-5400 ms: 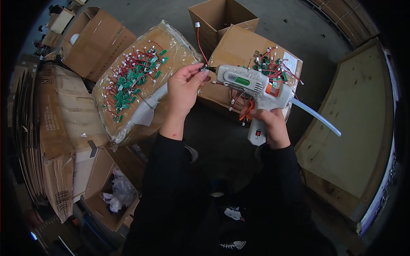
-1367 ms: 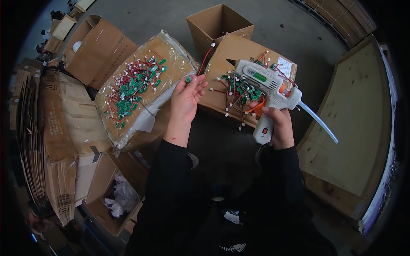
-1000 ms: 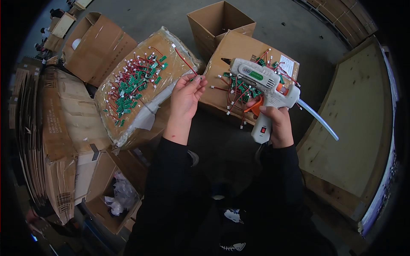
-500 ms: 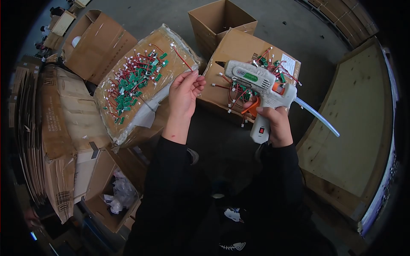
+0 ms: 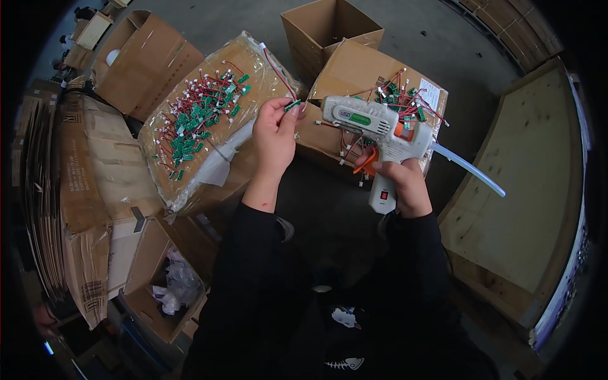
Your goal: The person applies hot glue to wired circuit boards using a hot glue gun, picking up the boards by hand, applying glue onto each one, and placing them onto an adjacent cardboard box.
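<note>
Between the thumb and fingers of my left hand (image 5: 277,136) is a small green circuit board (image 5: 292,105), its red wire rising to a white connector. My right hand (image 5: 403,185) is wrapped round the handle of a white glue gun (image 5: 362,120), with fingers at its orange trigger. The gun's nozzle end points left, close to the board, and a clear glue stick (image 5: 472,168) sticks out of its back. Many wired green boards (image 5: 190,130) lie heaped on the left taped carton (image 5: 244,54). Another pile of boards (image 5: 396,96) rests on the right carton (image 5: 339,63), partly behind the gun.
An open cardboard box (image 5: 329,28) stands behind the right carton. Another open carton (image 5: 149,66) is at the upper left. Lower left, a box (image 5: 142,297) holds clear plastic bags (image 5: 179,285). A wooden-framed panel (image 5: 513,190) is along the right side.
The glue gun has moved left, bringing its nozzle end near my left hand. The board between my left fingers has turned and shows more, and its wire has shifted.
</note>
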`<state>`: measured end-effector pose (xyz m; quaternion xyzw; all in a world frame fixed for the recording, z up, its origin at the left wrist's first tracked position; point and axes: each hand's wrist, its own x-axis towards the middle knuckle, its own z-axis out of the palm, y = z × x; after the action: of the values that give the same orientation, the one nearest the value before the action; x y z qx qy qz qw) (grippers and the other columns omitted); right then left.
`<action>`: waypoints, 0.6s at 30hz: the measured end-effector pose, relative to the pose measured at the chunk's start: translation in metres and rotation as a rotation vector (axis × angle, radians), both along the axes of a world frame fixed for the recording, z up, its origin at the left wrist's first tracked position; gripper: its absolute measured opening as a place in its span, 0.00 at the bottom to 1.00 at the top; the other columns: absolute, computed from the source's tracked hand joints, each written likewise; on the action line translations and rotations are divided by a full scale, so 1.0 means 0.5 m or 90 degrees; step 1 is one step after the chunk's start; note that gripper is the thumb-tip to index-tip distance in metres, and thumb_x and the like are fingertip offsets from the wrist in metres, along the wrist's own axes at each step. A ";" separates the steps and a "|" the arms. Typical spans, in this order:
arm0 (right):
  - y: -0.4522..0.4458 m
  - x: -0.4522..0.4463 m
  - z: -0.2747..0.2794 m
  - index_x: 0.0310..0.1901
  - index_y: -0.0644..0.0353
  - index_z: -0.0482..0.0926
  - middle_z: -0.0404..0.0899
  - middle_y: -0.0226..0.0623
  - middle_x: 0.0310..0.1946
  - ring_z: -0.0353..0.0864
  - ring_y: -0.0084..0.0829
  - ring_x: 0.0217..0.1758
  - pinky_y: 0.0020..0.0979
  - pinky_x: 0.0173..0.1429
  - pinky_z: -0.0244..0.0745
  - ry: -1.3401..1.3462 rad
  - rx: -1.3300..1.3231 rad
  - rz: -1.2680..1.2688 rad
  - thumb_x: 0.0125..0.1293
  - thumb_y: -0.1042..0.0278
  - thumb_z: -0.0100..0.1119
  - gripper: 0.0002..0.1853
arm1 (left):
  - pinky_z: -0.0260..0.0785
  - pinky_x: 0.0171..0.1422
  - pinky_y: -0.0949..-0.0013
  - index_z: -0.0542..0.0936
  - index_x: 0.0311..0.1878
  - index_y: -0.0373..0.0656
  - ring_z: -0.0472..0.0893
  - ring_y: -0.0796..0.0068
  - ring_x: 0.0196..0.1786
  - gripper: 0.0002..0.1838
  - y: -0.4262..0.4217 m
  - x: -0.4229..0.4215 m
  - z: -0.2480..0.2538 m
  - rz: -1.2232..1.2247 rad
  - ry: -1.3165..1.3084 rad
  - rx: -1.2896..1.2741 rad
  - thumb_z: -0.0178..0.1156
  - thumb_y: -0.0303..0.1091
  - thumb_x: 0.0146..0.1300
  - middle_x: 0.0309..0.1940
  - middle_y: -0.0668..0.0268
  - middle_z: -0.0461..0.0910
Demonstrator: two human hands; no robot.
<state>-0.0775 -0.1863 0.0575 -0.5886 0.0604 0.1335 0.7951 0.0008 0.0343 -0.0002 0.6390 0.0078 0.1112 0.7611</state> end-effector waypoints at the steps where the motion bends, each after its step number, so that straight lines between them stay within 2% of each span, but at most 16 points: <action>1: 0.002 -0.001 0.001 0.54 0.69 0.72 0.83 0.43 0.40 0.81 0.32 0.46 0.31 0.55 0.72 0.014 -0.008 -0.001 0.52 0.72 0.55 0.25 | 0.73 0.47 0.76 0.76 0.53 0.33 0.82 0.78 0.40 0.12 0.002 0.000 -0.004 0.000 0.001 0.000 0.57 0.24 0.68 0.39 0.61 0.84; 3: 0.003 0.000 -0.001 0.54 0.69 0.72 0.82 0.43 0.40 0.81 0.32 0.45 0.30 0.53 0.72 0.012 -0.005 0.006 0.52 0.72 0.55 0.24 | 0.73 0.46 0.77 0.79 0.49 0.33 0.81 0.81 0.39 0.10 0.006 0.002 -0.009 0.026 -0.039 0.083 0.60 0.21 0.65 0.37 0.64 0.83; 6: 0.006 0.000 -0.008 0.53 0.69 0.73 0.82 0.42 0.39 0.81 0.32 0.43 0.30 0.50 0.72 0.011 -0.004 0.006 0.52 0.72 0.55 0.24 | 0.72 0.45 0.79 0.81 0.46 0.32 0.79 0.84 0.38 0.09 0.005 0.003 -0.007 0.026 -0.035 0.031 0.61 0.19 0.63 0.36 0.66 0.83; 18: 0.008 0.001 -0.012 0.48 0.68 0.74 0.80 0.39 0.36 0.81 0.32 0.39 0.31 0.46 0.73 0.028 -0.021 -0.004 0.52 0.74 0.56 0.19 | 0.71 0.43 0.80 0.81 0.46 0.33 0.78 0.86 0.35 0.09 0.006 -0.003 -0.003 0.020 -0.037 0.063 0.62 0.19 0.62 0.34 0.68 0.83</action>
<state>-0.0771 -0.1824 0.0516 -0.5984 0.0818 0.1424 0.7842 -0.0005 0.0371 -0.0016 0.6721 -0.0098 0.1422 0.7266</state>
